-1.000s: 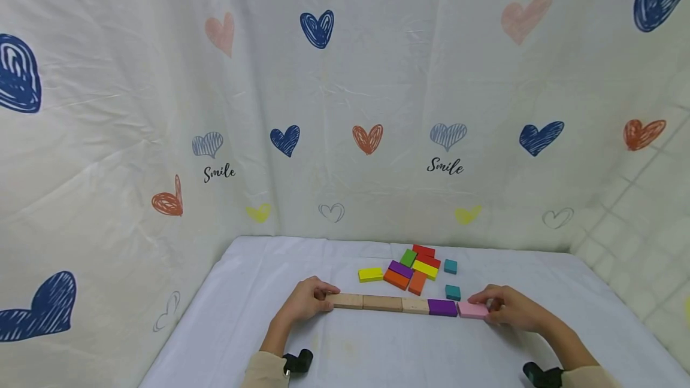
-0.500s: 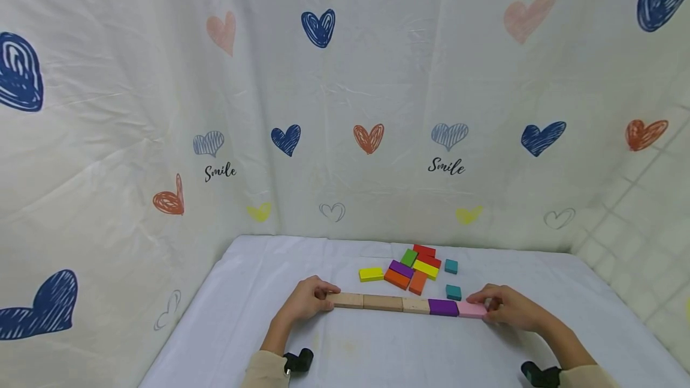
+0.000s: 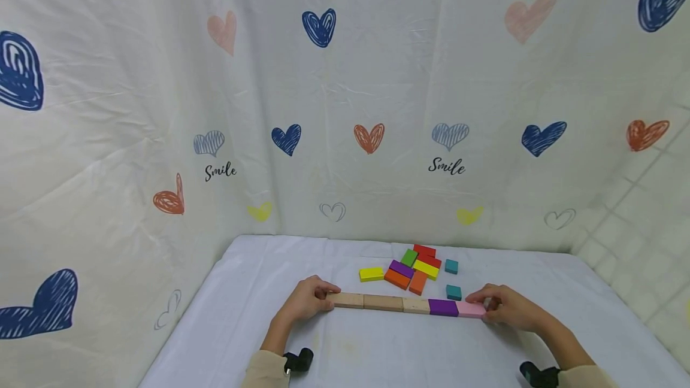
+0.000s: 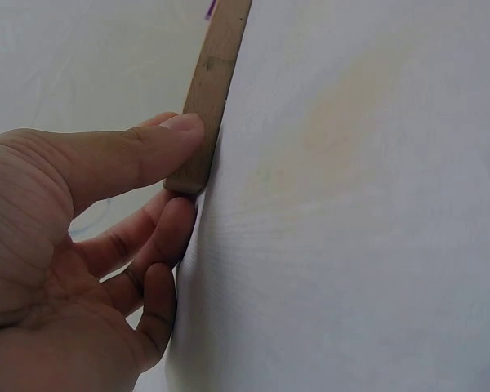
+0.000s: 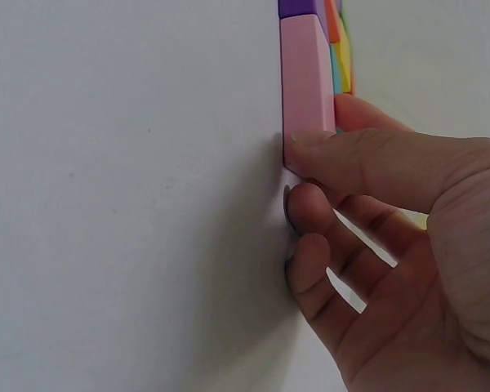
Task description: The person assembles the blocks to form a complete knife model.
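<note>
You had the block row (image 3: 383,303) at lower centre of the head view: left hand (image 3: 304,301) pinching its wooden end block (image 3: 347,300), right hand (image 3: 511,308) pinching its pink end block (image 3: 470,309). Light, level inward pressure likely suited it best; pushing harder risked buckling.

Heart-printed white backdrop (image 3: 399,88), white tablecloth (image 3: 409,352)

Cloth-walled booth (image 3: 108,238) (heart-printed curtain (image 3: 399,88))

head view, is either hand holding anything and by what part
The left hand pinches a rectangular tan wooden block near its outer end; the right hand, a rectangular pink block near its outer end.
</note>
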The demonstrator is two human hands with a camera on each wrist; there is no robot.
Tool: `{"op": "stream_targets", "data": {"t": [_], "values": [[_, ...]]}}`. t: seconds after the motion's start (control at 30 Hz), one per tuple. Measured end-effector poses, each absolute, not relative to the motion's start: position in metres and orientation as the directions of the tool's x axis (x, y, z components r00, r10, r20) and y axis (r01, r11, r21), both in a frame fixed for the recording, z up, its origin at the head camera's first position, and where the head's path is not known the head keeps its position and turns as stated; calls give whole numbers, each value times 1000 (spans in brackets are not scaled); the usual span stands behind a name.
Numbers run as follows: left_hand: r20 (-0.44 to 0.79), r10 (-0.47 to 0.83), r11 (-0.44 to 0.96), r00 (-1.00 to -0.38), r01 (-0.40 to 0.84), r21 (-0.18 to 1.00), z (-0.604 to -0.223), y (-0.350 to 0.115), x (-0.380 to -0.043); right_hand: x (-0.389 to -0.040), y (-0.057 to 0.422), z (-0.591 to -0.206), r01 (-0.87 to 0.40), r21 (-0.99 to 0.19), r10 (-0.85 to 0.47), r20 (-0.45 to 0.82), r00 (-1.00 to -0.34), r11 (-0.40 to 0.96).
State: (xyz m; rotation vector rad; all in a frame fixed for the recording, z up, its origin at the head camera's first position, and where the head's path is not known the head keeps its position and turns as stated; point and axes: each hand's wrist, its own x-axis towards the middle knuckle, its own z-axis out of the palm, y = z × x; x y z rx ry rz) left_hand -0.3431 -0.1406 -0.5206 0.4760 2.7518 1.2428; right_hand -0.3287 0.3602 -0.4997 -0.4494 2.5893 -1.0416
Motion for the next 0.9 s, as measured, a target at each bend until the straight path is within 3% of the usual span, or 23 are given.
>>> {"op": "stream_targets", "data": {"t": [0.23,0.47,0.9], "values": [[54,316,623,-947,250,741,-520,-142,-343,-327,355,-498,-130,-704,-354,-182,-917,698],[59,315,619,-947,252,744,-521,-142,-344,-329,337,-484,-155,-664,-274,-78,-959,732],[59,317,614,-947,252,748,-519,-140,-342,-356,280,-484,-271,-657,-334,31,-942,703]]}}
